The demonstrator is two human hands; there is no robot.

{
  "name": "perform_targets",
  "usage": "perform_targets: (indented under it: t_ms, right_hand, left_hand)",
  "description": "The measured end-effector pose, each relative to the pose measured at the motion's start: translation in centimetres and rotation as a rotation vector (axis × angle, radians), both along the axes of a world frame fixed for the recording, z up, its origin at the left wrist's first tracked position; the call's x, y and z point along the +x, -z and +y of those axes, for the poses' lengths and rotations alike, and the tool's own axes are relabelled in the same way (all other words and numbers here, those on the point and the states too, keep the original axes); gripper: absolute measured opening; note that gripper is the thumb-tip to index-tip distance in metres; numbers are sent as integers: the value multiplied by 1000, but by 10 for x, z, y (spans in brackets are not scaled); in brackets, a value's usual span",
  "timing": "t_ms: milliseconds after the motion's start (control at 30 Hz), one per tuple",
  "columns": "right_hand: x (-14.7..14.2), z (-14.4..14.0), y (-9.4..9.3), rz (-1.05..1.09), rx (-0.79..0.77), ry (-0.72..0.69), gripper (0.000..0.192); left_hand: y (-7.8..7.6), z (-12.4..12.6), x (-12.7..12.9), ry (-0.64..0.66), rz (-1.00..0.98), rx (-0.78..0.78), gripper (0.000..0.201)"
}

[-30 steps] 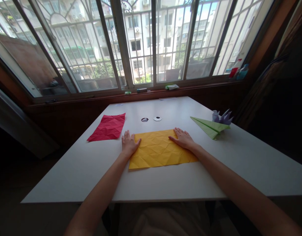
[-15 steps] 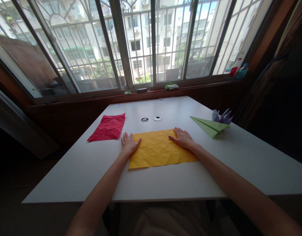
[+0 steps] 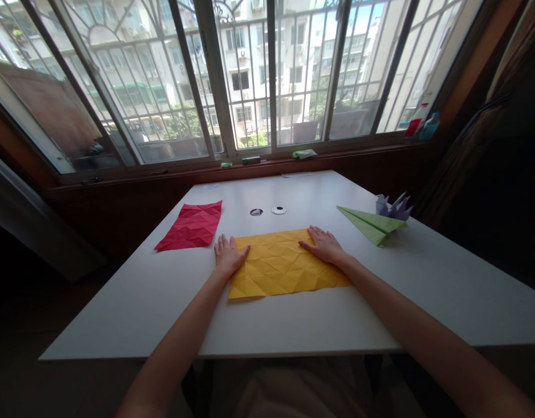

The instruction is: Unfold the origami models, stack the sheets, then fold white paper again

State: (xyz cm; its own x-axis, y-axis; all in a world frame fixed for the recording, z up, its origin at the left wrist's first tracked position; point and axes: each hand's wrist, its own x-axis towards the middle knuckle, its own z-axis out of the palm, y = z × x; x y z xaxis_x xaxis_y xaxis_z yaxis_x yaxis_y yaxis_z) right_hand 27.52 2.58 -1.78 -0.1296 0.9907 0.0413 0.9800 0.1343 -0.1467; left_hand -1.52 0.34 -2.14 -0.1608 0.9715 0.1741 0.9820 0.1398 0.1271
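Observation:
A creased sheet of yellow paper [image 3: 280,264] lies unfolded on the white table [image 3: 293,331] in front of me. My left hand [image 3: 227,255] is open at its left edge, fingers spread, with the thumb resting on the paper. On the right side of the sheet, my right hand [image 3: 323,245] lies open, its palm down and thumb stretched inward. The right forearm covers part of the sheet's right edge. Neither hand grips anything.
A creased red paper sheet [image 3: 192,225] lies at the left. To the right are a green paper plane [image 3: 374,223] and a purple folded paper piece [image 3: 395,207]. Two small round discs, one dark [image 3: 256,212] and one white [image 3: 278,210], lie beyond the yellow sheet.

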Motion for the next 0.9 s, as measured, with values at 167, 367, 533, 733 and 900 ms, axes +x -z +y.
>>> perform_targets:
  t_ms: [167, 367, 533, 733, 900]
  right_hand:
    - [4, 0, -4, 28, 82, -10, 69]
    - [-27, -19, -11, 153, 276, -345, 50]
    - [-56, -39, -8, 190, 158, -576, 59]
    - [-54, -42, -9, 210, 139, -554, 63]
    - [-57, -41, -7, 190, 98, -563, 69]
  left_hand:
    - [-8, 0, 2, 103, 11, 156, 58]
    - [-19, -17, 35, 695, -79, 125, 45]
    - [-14, -30, 53, 749, -36, -3, 50]
    - [-14, -29, 52, 706, -39, 12, 52]
    - [-12, -27, 49, 687, -51, -24, 54]
